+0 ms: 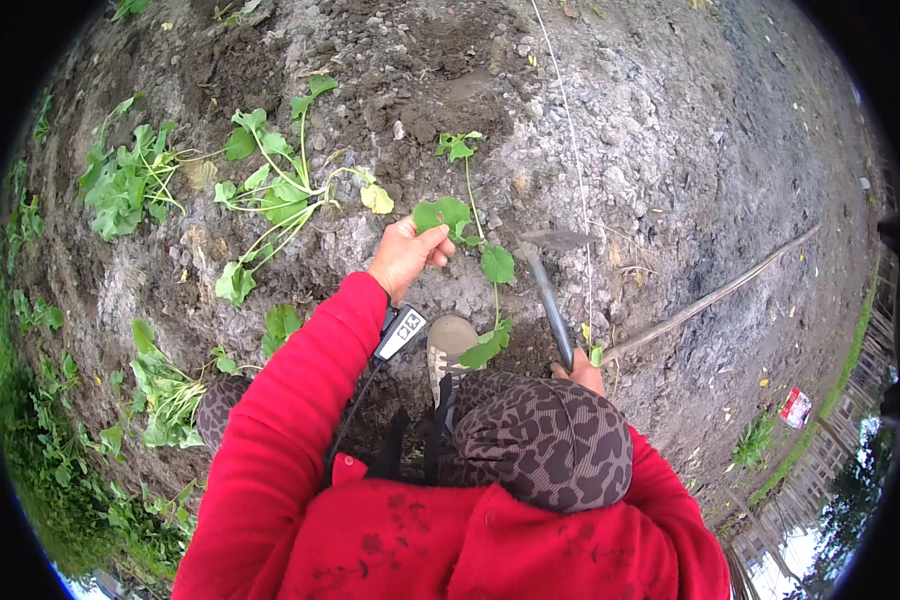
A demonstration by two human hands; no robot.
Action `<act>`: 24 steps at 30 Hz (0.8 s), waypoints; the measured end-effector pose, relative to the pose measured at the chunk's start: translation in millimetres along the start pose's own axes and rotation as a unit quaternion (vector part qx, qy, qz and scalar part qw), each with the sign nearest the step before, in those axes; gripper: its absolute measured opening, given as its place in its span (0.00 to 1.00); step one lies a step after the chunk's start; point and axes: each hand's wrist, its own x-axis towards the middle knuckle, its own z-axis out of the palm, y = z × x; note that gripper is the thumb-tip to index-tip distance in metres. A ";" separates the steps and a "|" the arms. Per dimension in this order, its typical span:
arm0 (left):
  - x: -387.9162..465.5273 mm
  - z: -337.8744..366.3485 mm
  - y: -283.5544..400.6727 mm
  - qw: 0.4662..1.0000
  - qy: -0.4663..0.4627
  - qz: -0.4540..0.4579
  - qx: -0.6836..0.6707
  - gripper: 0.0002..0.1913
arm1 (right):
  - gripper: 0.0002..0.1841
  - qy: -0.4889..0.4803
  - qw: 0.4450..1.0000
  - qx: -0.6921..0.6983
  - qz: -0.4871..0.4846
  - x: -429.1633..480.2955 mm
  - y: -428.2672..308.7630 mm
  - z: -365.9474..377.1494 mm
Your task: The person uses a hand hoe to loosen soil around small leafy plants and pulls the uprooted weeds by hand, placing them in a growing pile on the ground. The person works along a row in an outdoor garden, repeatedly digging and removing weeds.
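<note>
My left hand (409,255) pinches a broad green leaf (436,214) between thumb and fingers. That leaf belongs to a thin-stemmed vine seedling (498,264), which stretches across the soil in front of my shoe (450,337). Beside my raised knee, my right hand (586,373) grips the handle of a small hand hoe (549,300). The metal hoe blade (557,239) is at or just above the ground, right of the seedling. A taut white string (576,142) runs past the blade's right end and down towards my right hand.
Leafy uprooted-looking plants (292,195) lie to the left, with another wilted clump (127,184) beyond. A long wooden stick (712,298) slants across the soil at right. Farther right are a red and white wrapper (796,408) and a stick fence (817,457).
</note>
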 end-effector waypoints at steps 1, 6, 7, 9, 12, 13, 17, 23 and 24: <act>2.5 -0.6 -0.3 1.000 -0.002 0.000 0.002 0.07 | 0.17 -0.012 1.000 -0.015 0.009 -6.0 1.0 7.3; 5.4 -3.2 0.2 1.000 -0.014 0.001 0.002 0.07 | 0.18 -0.049 0.997 -0.054 0.032 10.3 5.3 39.1; 3.7 -3.5 0.7 0.999 -0.032 -0.001 0.004 0.09 | 0.18 -0.043 0.998 -0.037 0.020 13.2 6.1 40.4; -2.8 -10.1 4.3 0.999 -0.053 0.004 0.014 0.11 | 0.18 -0.030 0.999 0.009 -0.030 10.7 7.6 38.0; -21.0 -34.1 5.5 0.995 -0.059 -0.003 0.078 0.14 | 0.17 -0.027 0.998 0.038 -0.031 -12.5 12.6 28.7; -25.6 -47.3 5.4 0.996 -0.027 -0.020 0.088 0.14 | 0.17 -0.004 1.000 0.019 0.018 -23.2 14.3 28.2; -40.7 -108.7 6.4 0.986 0.146 -0.059 0.050 0.10 | 0.13 0.037 0.993 0.103 0.037 -48.9 22.7 31.1; -27.3 -140.7 18.2 0.959 0.235 -0.008 -0.160 0.10 | 0.13 0.092 0.988 0.120 0.024 -69.7 34.3 55.2; -18.2 -139.4 18.5 0.961 0.268 0.028 -0.059 0.11 | 0.13 0.087 0.987 0.135 0.023 -75.5 34.5 57.8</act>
